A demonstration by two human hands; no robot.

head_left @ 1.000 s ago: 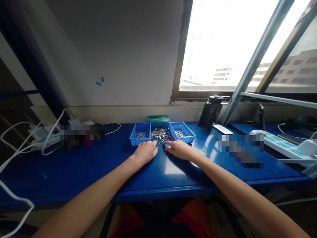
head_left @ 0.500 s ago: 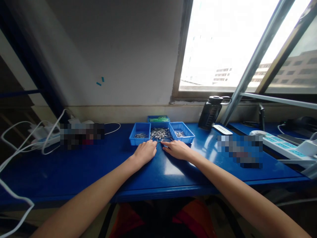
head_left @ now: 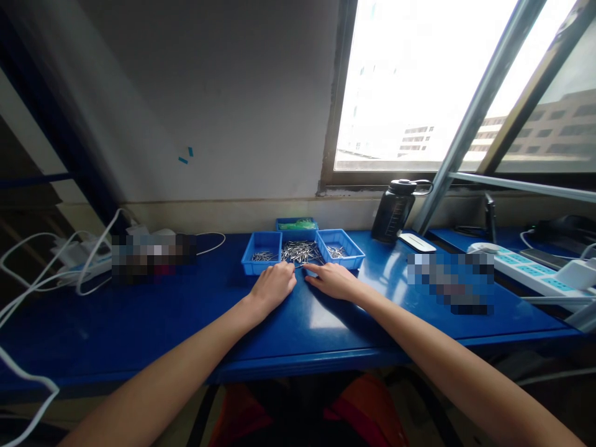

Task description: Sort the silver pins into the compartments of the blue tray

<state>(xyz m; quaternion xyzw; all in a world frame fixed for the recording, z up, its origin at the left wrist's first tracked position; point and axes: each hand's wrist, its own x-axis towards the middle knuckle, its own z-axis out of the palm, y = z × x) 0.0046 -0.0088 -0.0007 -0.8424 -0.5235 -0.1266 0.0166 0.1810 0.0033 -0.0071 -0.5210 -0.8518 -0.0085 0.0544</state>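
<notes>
In the middle of the frame, your left hand (head_left: 274,282) and right hand (head_left: 331,280) face each other over the blue surface (head_left: 298,332), just below a pile of metal pins (head_left: 302,251). A thin metal piece (head_left: 299,267) shows in the small gap between your fingertips; its long axis runs roughly left to right, one end by your left hand, the other by your right index finger. Which end is its head is too small to tell. Your left fingers curl downward with the tips hidden, so whether they grip it cannot be told. On your right hand, the index finger reaches toward the left of the frame, and the thumb sits apart below it. The pile's pins point in many directions, crossing one another. Beside it on the left is a blue bin (head_left: 251,267), on the right a second bin (head_left: 354,263), each with a smaller heap of pins. Above the pile, a third bin (head_left: 279,223) holds something green (head_left: 302,224).
</notes>
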